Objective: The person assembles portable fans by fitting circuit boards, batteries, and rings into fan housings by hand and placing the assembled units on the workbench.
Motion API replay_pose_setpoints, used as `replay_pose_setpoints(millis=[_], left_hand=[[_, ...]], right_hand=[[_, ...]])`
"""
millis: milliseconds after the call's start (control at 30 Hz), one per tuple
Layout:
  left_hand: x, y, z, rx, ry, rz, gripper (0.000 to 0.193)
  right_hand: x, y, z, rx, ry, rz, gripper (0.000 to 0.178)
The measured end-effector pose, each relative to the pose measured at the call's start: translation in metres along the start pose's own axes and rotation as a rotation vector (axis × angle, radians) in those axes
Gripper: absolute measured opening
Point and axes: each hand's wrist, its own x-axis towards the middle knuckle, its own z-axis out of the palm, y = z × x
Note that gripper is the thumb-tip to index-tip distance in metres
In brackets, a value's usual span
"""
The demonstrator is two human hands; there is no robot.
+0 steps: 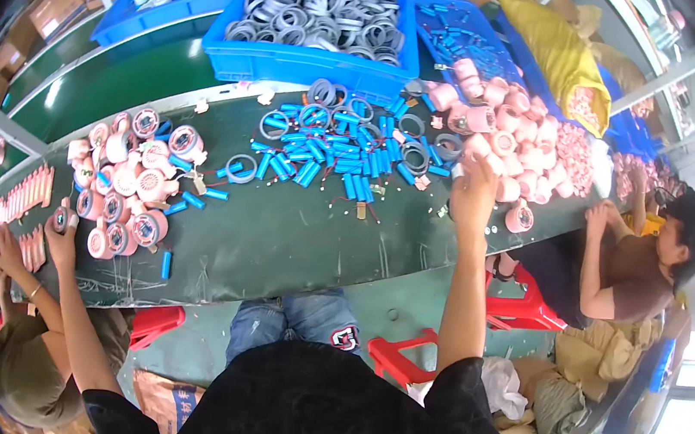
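Observation:
My left hand [60, 245] is closed around a small pink motor housing with a dark face [62, 219], at the near left of a group of pink round housings [150, 184]. Dark round inserts and green parts show inside several of these. Over to the right, my right hand [473, 193] reaches to the edge of a heap of pink cup-shaped housings [506, 141]. Its fingers curl over one pink housing [479, 145], partly hidden by the hand. Between my hands lie many blue cylindrical cells with thin wires [354, 161] and loose grey rings [240, 169].
A blue crate [313, 70] full of grey rings stands at the back. Behind the pink heap are a blue tray of cells [456, 39] and a yellow sack [550, 47]. Co-workers sit at both sides; one's hand [9, 252] is beside my left. Red stools [404, 358] stand below.

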Motion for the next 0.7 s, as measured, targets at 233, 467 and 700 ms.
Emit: replay_pose_setpoints(millis=[233,467,700], left_hand=[[0.004,-0.031,-0.069,0.291,0.109,0.078,0.076],[-0.122,0.163,-0.035,-0.115,0.154,0.192,0.062],[-0.225,0.277,-0.021,-0.063,0.085,0.396,0.05]], right_hand=[[0.068,0.035,0.028,-0.032,0.021,-0.027,0.043],[0.15,0.03,0.084,-0.523,-0.339,-0.102,0.038],[0.153,0.018,0.09,-0.362,-0.157,-0.114,0.04]])
